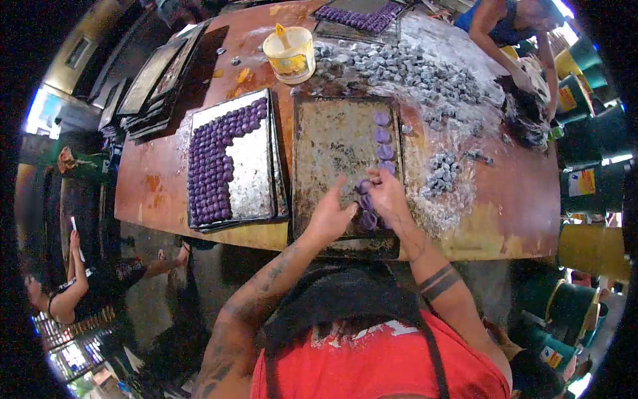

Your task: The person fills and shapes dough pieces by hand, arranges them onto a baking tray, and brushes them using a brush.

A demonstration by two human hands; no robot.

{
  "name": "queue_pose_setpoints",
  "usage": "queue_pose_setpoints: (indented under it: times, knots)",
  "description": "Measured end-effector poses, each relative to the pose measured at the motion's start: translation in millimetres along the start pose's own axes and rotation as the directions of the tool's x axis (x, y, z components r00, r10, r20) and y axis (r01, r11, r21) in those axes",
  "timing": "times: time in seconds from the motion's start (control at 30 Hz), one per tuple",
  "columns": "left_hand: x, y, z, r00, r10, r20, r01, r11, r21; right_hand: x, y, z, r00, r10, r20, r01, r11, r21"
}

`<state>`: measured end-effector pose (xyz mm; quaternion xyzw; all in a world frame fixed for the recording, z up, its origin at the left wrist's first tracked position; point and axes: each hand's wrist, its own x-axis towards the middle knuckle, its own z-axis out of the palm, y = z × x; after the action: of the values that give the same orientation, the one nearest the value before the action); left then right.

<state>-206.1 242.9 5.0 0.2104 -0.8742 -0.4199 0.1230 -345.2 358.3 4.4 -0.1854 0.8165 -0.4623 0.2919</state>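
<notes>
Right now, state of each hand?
Left hand: open, fingers spread, no item visible in it.
Right hand: fingers curled at purple dough pieces; grip can't be told.

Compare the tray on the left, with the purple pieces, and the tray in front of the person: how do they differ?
The left tray has a bright, silvery surface; the front tray is dull and blotched brown. The left tray bears many closely packed dark pieces; the front tray has only a few, lighter and near its right side. Both are rectangular and lie on the table.
</notes>
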Motion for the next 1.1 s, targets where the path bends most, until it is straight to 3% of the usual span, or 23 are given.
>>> queue_pose_setpoints:
  times: [0.07,0.13,0.17,0.27,0.3,0.37,0.4,0.43,0.47,0.5,0.57,0.63,0.67,0.7,0.73,0.8,0.83,0.93,0.97,1.0,1.07,1.1]
  knots:
    - [4,37,-25,0.921,-0.352,0.168,0.378,0.91,-0.171,12,19,-2,0.984,-0.169,-0.048,0.144,0.932,-0.333]
    - [-2,-17,1,0.979,-0.204,-0.025,0.2,0.972,-0.119,19,27,-2,0.908,-0.419,0.031,0.332,0.671,-0.663]
    - [-5,-14,-4,0.979,-0.192,-0.067,0.181,0.972,-0.151,17,19,-3,0.94,-0.335,0.058,0.283,0.678,-0.678]
    - [-16,-19,-7,0.949,-0.315,0.014,0.309,0.921,-0.238,-1,38,13,0.715,-0.699,0.002,0.523,0.533,-0.665]
    - [-16,-10,-8,0.926,-0.363,0.103,0.377,0.88,-0.29,-11,50,21,0.71,-0.67,0.216,0.571,0.369,-0.733]
    - [-11,12,-17,0.862,-0.429,0.269,0.504,0.779,-0.372,-3,53,10,0.758,-0.607,0.238,0.607,0.523,-0.599]
    - [-8,10,-22,0.893,-0.387,0.232,0.441,0.856,-0.271,4,52,4,0.769,-0.581,0.266,0.623,0.588,-0.516]
    - [-7,3,-32,0.916,-0.348,0.199,0.38,0.911,-0.158,2,6,-28,0.949,-0.124,0.291,0.248,0.863,-0.44]
    - [-5,-6,-46,0.939,-0.302,0.167,0.312,0.949,-0.036,-5,-7,-49,0.967,-0.214,0.141,0.254,0.872,-0.418]
    - [-4,-28,-55,0.964,-0.262,0.045,0.265,0.961,-0.084,-11,-2,-69,0.953,-0.301,-0.017,0.271,0.88,-0.391]
    - [8,-83,-83,0.961,-0.255,-0.105,0.263,0.962,0.075,1,88,-95,0.943,-0.331,-0.014,0.204,0.615,-0.762]
    - [25,-111,-125,0.934,-0.276,-0.228,0.33,0.91,0.251,-13,116,-109,0.906,-0.421,-0.043,0.26,0.635,-0.727]
    - [34,-135,-140,0.908,-0.291,-0.3,0.384,0.866,0.321,-16,124,-118,0.931,-0.362,-0.046,0.248,0.719,-0.649]
    - [43,-158,-155,0.889,-0.202,-0.41,0.382,0.821,0.424,-18,136,-131,0.953,-0.302,-0.038,0.229,0.792,-0.566]
    - [50,-175,-167,0.859,-0.1,-0.502,0.391,0.762,0.517,-4,183,-139,0.946,-0.241,-0.219,0.173,0.942,-0.288]
    - [64,-189,-181,0.82,-0.098,-0.564,0.447,0.726,0.523,6,239,-159,0.873,-0.209,-0.44,0.213,0.976,-0.042]
    - [71,-194,-186,0.801,-0.096,-0.591,0.472,0.708,0.525,-1,247,-169,0.812,-0.291,-0.506,0.268,0.956,-0.119]
    - [87,-198,-188,0.854,-0.115,-0.507,0.463,0.611,0.642,-20,251,-167,0.827,-0.281,-0.486,0.248,0.96,-0.133]
    - [92,-190,-185,0.865,-0.151,-0.479,0.449,0.661,0.602,-24,223,-150,0.872,-0.252,-0.419,0.205,0.967,-0.153]
    - [97,-175,-176,0.809,0.023,-0.587,0.363,0.767,0.529,-28,184,-129,0.909,-0.237,-0.343,0.179,0.965,-0.193]
    - [104,-157,-138,0.755,-0.016,-0.655,0.239,0.938,0.252,-24,105,-84,0.941,-0.302,-0.154,0.243,0.917,-0.317]
    - [95,-112,-127,0.796,-0.27,-0.542,0.209,0.963,-0.173,-19,68,-64,0.934,-0.348,-0.075,0.307,0.894,-0.325]
